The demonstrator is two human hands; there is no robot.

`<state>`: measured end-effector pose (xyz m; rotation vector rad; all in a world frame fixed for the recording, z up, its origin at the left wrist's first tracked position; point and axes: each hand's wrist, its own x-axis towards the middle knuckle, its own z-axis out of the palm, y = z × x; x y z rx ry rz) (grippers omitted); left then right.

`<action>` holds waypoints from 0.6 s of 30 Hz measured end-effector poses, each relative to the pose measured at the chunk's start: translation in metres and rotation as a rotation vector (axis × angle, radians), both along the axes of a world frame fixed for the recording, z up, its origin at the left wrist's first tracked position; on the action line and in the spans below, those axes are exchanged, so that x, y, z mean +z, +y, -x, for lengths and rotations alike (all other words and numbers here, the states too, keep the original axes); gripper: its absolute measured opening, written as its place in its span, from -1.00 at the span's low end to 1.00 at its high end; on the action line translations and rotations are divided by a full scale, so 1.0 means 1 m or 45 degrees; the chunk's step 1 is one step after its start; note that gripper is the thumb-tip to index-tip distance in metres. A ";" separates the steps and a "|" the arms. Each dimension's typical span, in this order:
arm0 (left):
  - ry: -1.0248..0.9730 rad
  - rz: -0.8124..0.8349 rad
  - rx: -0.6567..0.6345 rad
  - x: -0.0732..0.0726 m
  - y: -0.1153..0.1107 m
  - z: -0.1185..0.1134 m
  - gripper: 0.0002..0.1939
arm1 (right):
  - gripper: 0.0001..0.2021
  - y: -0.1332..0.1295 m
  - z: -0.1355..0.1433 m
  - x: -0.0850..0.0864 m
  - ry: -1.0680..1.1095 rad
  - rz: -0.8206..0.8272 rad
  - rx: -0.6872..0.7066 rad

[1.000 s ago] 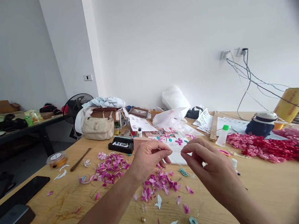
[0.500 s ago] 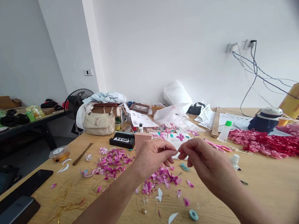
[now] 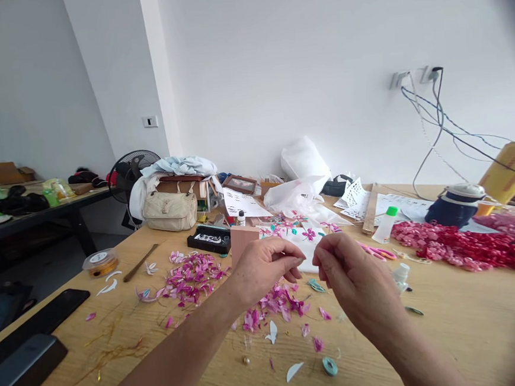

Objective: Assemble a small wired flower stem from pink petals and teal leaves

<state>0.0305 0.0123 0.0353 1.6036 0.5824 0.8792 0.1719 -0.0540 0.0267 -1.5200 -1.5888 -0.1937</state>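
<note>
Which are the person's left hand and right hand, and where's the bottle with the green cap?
Left hand [image 3: 263,270]: head view, back of the hand.
Right hand [image 3: 355,265]: head view, back of the hand.
Bottle [image 3: 383,230]: head view, pale body below the green cap.

Half a second ago your left hand and right hand had fingertips all but meeting; now a small gap, narrower than a second ago. Your right hand drawn back slightly, fingers curled tighter. Your view tipped down a little since the first look: wall sockets higher. More of the pink-handled scissors showing past your right hand.
</note>
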 end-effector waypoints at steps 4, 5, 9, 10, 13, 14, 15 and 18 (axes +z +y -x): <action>0.004 -0.050 0.041 -0.001 0.001 0.000 -0.94 | -0.87 0.004 -0.001 -0.001 -0.024 0.004 -0.052; -0.003 -0.059 0.052 -0.001 0.002 0.000 -0.94 | -0.87 0.004 -0.003 -0.001 -0.014 0.024 -0.065; -0.008 0.006 0.068 -0.003 0.010 0.002 -0.95 | -0.88 -0.001 -0.010 0.005 -0.031 0.041 -0.122; -0.012 0.039 0.055 -0.003 0.012 0.003 -0.95 | -0.90 -0.004 -0.010 0.008 -0.066 -0.017 -0.132; -0.057 0.144 -0.016 -0.003 0.017 0.006 -0.92 | -0.94 -0.012 -0.009 0.012 -0.257 -0.275 -0.089; -0.082 0.179 -0.038 -0.003 0.018 0.007 -0.91 | -0.93 -0.014 -0.007 0.012 -0.343 -0.332 -0.048; -0.111 0.214 -0.061 -0.003 0.018 0.008 -0.90 | -0.92 -0.014 -0.006 0.011 -0.425 -0.358 -0.008; -0.170 0.291 -0.125 -0.004 0.018 0.008 -0.87 | -0.89 -0.008 -0.002 0.005 -0.610 -0.333 0.036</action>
